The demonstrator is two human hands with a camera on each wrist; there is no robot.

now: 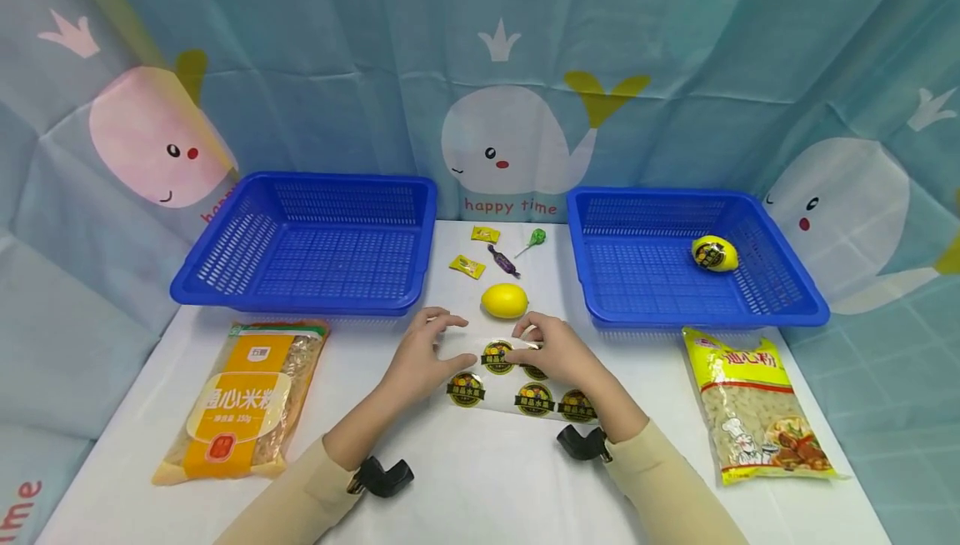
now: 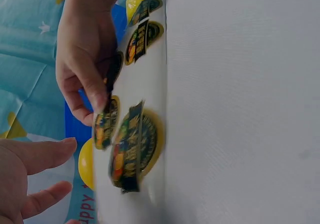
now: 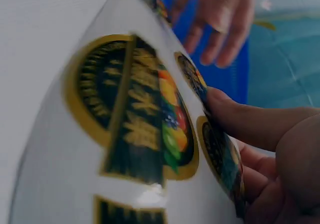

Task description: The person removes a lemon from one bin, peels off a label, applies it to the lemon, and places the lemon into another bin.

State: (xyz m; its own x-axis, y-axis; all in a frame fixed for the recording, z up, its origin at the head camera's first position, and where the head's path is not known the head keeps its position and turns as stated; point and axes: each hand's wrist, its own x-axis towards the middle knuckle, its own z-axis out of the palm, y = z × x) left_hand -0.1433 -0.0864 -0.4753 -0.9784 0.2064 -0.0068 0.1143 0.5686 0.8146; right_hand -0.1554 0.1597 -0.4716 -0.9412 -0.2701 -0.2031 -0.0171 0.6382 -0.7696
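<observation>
A clear sheet of round black-and-gold fruit stickers point(image 1: 491, 402) is between the two hands, in front of a yellow lemon point(image 1: 505, 301). My right hand point(image 1: 558, 353) pinches the sheet's far edge, thumb on top and curled fingers beneath, as the right wrist view shows. The sheet bows upward there. At its left end, my left hand point(image 1: 426, 359) has thumb and fingers spread apart with nothing held between them; the thumb overlaps a sticker in the head view. A second lemon point(image 1: 714, 253), bearing one of these stickers, lies in the right blue basket point(image 1: 637, 307).
Another blue basket point(image 1: 300, 299) stands at the back left. Behind the lemon lie yellow wrapped candies point(image 1: 468, 267), a purple candy point(image 1: 504, 262) and a green lollipop point(image 1: 537, 237). An orange pasta bag point(image 1: 240, 399) lies left, a yellow pasta bag point(image 1: 757, 407) right. A curtain hangs behind.
</observation>
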